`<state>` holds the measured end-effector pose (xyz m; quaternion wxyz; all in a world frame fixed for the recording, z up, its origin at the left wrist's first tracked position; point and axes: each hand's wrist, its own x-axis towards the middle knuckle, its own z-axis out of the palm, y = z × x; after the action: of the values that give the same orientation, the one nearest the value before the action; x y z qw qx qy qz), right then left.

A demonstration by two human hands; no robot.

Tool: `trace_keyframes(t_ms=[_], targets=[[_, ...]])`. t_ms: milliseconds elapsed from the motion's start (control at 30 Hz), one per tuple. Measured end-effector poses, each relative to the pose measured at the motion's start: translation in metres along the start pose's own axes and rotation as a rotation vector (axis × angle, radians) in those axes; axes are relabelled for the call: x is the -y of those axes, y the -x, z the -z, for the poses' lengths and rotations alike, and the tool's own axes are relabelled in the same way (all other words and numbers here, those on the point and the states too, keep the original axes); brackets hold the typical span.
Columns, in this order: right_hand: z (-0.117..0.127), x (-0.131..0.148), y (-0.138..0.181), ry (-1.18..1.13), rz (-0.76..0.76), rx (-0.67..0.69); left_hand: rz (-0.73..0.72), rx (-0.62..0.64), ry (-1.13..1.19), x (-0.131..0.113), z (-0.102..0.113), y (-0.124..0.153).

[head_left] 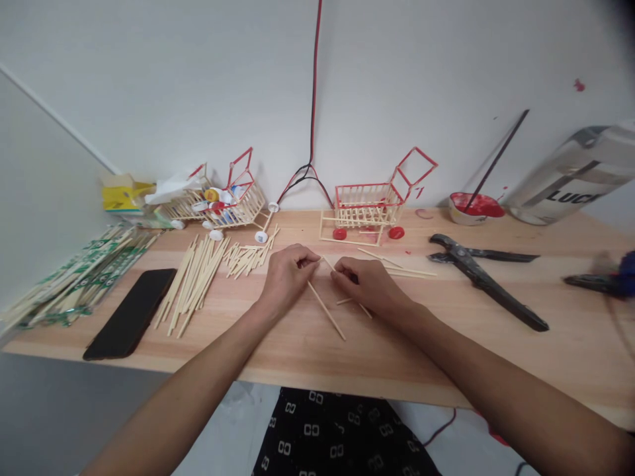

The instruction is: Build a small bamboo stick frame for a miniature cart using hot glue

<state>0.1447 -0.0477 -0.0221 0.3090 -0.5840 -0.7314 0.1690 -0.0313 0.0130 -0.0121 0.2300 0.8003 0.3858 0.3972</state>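
My left hand is closed, its thumb and forefinger pinched at the upper end of a thin wooden stick. My right hand is curled round the same stick a little lower down. A second wooden stick slants down toward the table's front edge from below my left fingers; whether they touch it I cannot tell. Behind my right hand lie several loose sticks. Just beyond both hands stands a miniature shopping cart of sticks, with red-painted edges and red wheels.
Bundled sticks, shorter pieces, a black phone and green-wrapped chopsticks lie left. A filled mini cart stands behind them. Right are black-handled pliers, a red paint bowl and a large bottle.
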Motion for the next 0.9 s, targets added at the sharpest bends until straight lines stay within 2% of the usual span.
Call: trace_keyframes(t_ms=[900], targets=[[0.0002,-0.0001,-0.0001,0.012,0.003,-0.003,-0.109,-0.021,-0.076,0.0023,-0.0023,0.0009]])
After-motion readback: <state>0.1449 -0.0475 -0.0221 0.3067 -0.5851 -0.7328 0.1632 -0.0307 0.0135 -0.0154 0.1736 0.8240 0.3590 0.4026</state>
